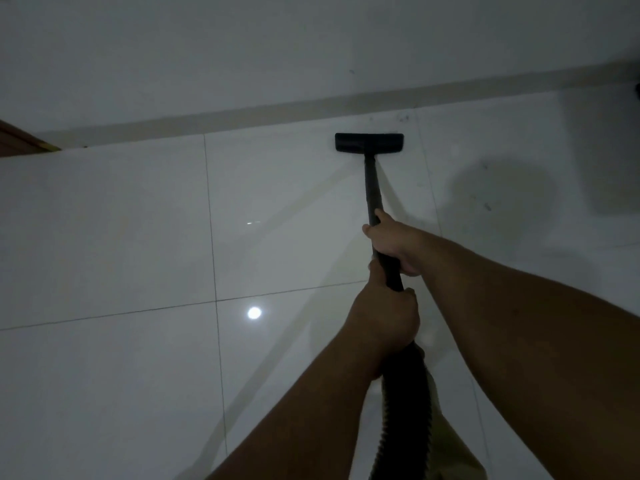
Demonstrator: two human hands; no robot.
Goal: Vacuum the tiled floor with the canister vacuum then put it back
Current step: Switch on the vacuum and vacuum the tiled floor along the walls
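A black vacuum wand [373,188] runs away from me to a flat black floor nozzle [369,142] resting on the white tiled floor [121,230], close to the beige skirting. My right hand [393,242] is shut around the wand higher up. Below it, my left hand [384,318] grips the wand's lower end where the ribbed black hose [403,410] begins. The hose drops out of the frame at the bottom. The canister itself is not in view.
A white wall [242,57] with a beige skirting strip [242,116] borders the floor ahead. A brown wooden edge [20,142] shows at the far left. Small dark specks lie on the tiles near the skirting [403,116] and to the right [487,206].
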